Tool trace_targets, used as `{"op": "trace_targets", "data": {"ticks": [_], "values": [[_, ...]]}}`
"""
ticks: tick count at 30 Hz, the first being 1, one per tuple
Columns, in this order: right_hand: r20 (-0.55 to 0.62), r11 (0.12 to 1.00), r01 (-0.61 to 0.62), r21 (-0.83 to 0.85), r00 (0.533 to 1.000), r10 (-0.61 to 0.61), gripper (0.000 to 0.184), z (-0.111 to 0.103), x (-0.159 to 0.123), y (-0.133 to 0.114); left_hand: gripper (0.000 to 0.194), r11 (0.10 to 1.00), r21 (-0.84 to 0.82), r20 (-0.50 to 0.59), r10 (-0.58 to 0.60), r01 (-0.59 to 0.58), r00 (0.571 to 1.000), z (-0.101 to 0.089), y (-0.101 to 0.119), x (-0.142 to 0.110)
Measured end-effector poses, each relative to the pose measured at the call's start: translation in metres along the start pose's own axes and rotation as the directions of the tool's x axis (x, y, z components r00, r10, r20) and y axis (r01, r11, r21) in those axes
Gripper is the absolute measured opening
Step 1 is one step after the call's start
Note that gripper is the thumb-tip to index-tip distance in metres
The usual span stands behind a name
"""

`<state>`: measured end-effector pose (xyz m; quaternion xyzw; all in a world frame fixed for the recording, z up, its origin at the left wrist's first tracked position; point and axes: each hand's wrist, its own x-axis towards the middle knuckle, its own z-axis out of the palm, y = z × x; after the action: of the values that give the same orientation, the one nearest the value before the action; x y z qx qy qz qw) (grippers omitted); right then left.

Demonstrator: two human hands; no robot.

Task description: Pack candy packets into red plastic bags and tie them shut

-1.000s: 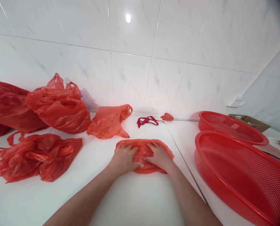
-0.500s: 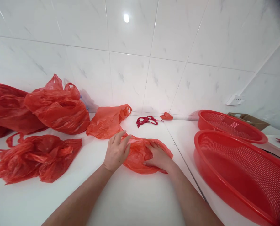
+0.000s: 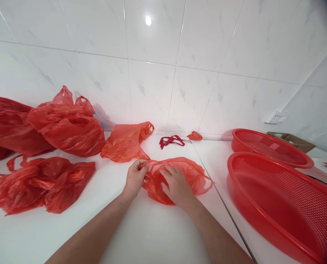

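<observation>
A crumpled red plastic bag (image 3: 189, 174) lies on the white counter (image 3: 152, 234) in front of me. My left hand (image 3: 134, 178) pinches the bag's left edge between thumb and fingers. My right hand (image 3: 175, 185) rests on the bag's middle with its fingers curled into the plastic. The bag's handles stick out to the right.
More red plastic bags (image 3: 67, 124) are heaped at the left, one (image 3: 42, 183) lies near the front left and another (image 3: 126, 141) just behind my hands. A dark red ribbon (image 3: 171, 141) and a small red scrap (image 3: 194, 136) lie by the tiled wall. Two red mesh baskets (image 3: 275, 190) stand at right.
Both hands were pressing the bag flat. The left hand lifted off, then took hold of the bag's left edge; the right hand slid left, and the bag has loosened and spread to the right.
</observation>
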<state>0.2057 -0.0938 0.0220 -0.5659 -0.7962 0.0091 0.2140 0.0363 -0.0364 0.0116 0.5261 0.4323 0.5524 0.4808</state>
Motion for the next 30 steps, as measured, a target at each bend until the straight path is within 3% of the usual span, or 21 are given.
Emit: {"op": "trace_targets", "data": {"ticks": [3, 7, 9, 11, 12, 13, 15, 17, 18, 19, 21, 24, 26, 28, 30], "values": [[0.130, 0.998, -0.021, 0.066, 0.991, 0.012, 0.043, 0.007, -0.001, -0.002, 0.026, 0.984, -0.180, 0.009, 0.011, -0.009, 1.000, 0.002, 0.000, 0.000], [0.202, 0.995, -0.002, 0.104, 0.979, -0.019, 0.040, 0.010, -0.002, 0.001, 0.023, 0.971, -0.238, -0.001, 0.035, -0.034, 0.999, -0.001, 0.002, 0.003], [0.220, 0.994, 0.014, 0.110, 0.975, -0.038, 0.041, 0.008, -0.002, 0.003, 0.021, 0.975, -0.182, -0.069, 0.112, -0.123, 0.991, -0.003, 0.006, 0.001], [0.228, 0.994, 0.019, 0.108, 0.973, -0.043, 0.046, 0.008, -0.002, 0.004, 0.025, 0.946, 0.046, -0.133, 0.324, -0.321, 0.937, -0.005, 0.012, -0.003], [0.227, 0.994, 0.021, 0.109, 0.973, -0.045, 0.047, 0.009, -0.003, 0.004, 0.028, 0.869, 0.212, -0.108, 0.475, -0.447, 0.873, -0.005, 0.016, -0.007], [0.224, 0.993, 0.025, 0.112, 0.973, -0.050, 0.046, 0.011, -0.002, 0.005, 0.030, 0.730, 0.370, -0.018, 0.624, -0.575, 0.781, -0.004, 0.019, -0.012], [0.218, 0.993, 0.021, 0.113, 0.975, -0.045, 0.044, 0.017, -0.001, 0.006, 0.031, 0.364, 0.509, 0.280, 0.787, -0.780, 0.550, 0.001, 0.024, -0.022], [0.216, 0.996, 0.001, 0.092, 0.976, -0.020, 0.043, 0.025, 0.001, 0.006, 0.029, 0.113, 0.415, 0.549, 0.760, -0.903, 0.347, 0.010, 0.024, -0.032], [0.210, 0.997, -0.004, 0.078, 0.978, -0.013, 0.043, 0.029, 0.002, 0.006, 0.029, 0.059, 0.359, 0.634, 0.717, -0.931, 0.290, 0.014, 0.023, -0.036], [0.203, 0.998, -0.003, 0.068, 0.979, -0.011, 0.043, 0.031, 0.003, 0.005, 0.030, 0.036, 0.335, 0.689, 0.673, -0.942, 0.270, 0.018, 0.021, -0.038], [0.192, 0.997, 0.003, 0.075, 0.981, -0.018, 0.040, 0.030, 0.004, 0.004, 0.032, 0.039, 0.380, 0.743, 0.582, -0.924, 0.331, 0.022, 0.017, -0.040], [0.157, 0.984, -0.014, 0.180, 0.987, -0.014, 0.033, 0.018, 0.002, 0.003, 0.032, 0.079, 0.544, 0.732, 0.441, -0.835, 0.519, 0.020, 0.013, -0.035], [0.111, 0.962, -0.026, 0.273, 0.994, -0.005, 0.032, 0.009, 0.001, 0.002, 0.026, 0.081, 0.627, 0.697, 0.386, -0.775, 0.605, 0.015, 0.013, -0.030], [0.045, 0.944, -0.041, 0.329, 0.999, 0.027, 0.029, 0.003, 0.001, 0.002, 0.018, 0.063, 0.661, 0.670, 0.399, -0.748, 0.626, 0.012, 0.014, -0.027], [-0.045, 0.948, -0.054, 0.315, 0.996, 0.071, 0.026, 0.001, 0.002, 0.004, 0.017, 0.051, 0.631, 0.685, 0.432, -0.774, 0.587, 0.010, 0.016, -0.027]]}}
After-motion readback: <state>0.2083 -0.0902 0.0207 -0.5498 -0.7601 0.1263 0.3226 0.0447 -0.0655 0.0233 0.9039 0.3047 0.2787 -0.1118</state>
